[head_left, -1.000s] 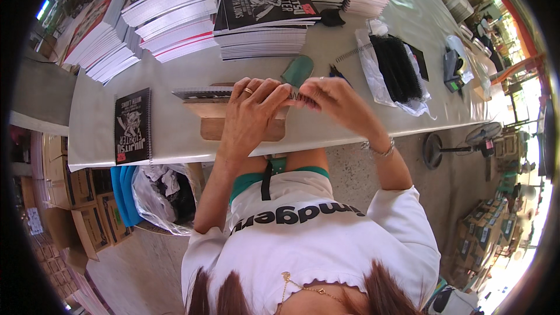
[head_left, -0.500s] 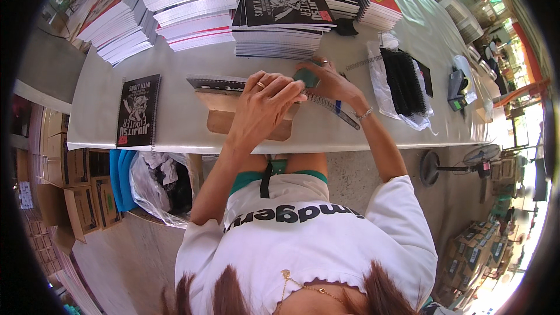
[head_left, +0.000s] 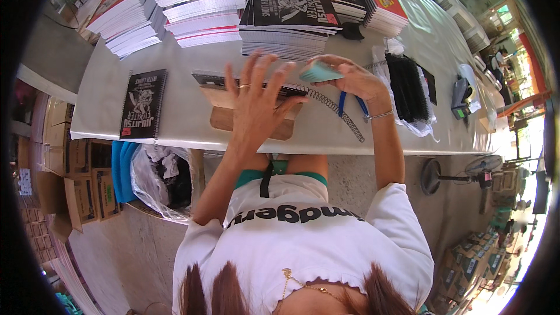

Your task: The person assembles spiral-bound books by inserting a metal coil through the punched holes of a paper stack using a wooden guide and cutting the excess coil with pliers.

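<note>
My left hand (head_left: 258, 96), fingers spread, is over a dark-covered notebook (head_left: 211, 80) that leans against a brown wooden stand (head_left: 221, 119). A black spiral binding coil (head_left: 338, 114) runs from the notebook's punched edge, its loose end trailing right across the table. Right of the notebook, my right hand (head_left: 364, 81) is closed on a small mint-green ridged piece (head_left: 319, 72); its exact kind is unclear. Beneath that hand are the blue handles (head_left: 343, 104) of a tool whose head is hidden. A finished-looking spiral notebook (head_left: 142, 104) with a black cover lies at the left.
Stacks of printed books (head_left: 289, 38) line the far side. To the right are a bundle of black coils (head_left: 403, 87) on white plastic and a grey tape dispenser (head_left: 462, 96). Below the table's left edge stands a plastic-lined box (head_left: 160, 181); a fan (head_left: 431, 176) is at the right.
My left hand has opened and lifted off the notebook's edge. My right hand has drawn right with the mint-green piece, exposing more coil and the blue handles. The view has shifted slightly.
</note>
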Action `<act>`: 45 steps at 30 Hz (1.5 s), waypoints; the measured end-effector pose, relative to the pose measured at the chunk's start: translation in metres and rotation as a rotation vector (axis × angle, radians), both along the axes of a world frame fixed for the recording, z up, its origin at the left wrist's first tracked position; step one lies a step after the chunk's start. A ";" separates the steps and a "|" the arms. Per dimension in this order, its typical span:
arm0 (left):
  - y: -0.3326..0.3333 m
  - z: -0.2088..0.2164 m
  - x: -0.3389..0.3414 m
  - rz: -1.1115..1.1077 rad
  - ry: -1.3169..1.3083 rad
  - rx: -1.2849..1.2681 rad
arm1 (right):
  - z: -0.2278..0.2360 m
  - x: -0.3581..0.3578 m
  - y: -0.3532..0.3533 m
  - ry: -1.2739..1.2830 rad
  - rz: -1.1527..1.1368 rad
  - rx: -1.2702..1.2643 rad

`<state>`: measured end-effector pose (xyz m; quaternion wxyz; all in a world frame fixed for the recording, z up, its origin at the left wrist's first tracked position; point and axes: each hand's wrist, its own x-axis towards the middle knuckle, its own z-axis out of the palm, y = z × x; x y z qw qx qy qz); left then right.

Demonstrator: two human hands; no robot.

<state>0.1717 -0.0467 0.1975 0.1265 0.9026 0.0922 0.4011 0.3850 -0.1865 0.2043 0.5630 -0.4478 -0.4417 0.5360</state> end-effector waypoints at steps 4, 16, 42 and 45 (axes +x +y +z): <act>0.007 -0.009 -0.005 0.267 0.001 -0.076 | 0.030 -0.002 0.012 -0.078 0.336 0.294; 0.010 -0.006 -0.009 0.187 -0.007 -0.190 | 0.040 -0.018 0.027 -0.610 0.034 -0.229; 0.023 -0.003 -0.017 0.097 0.001 -0.221 | 0.050 -0.040 0.036 -0.234 -0.091 -0.155; 0.023 0.000 -0.015 0.084 0.041 -0.242 | 0.037 -0.028 0.050 -0.743 -0.073 -0.118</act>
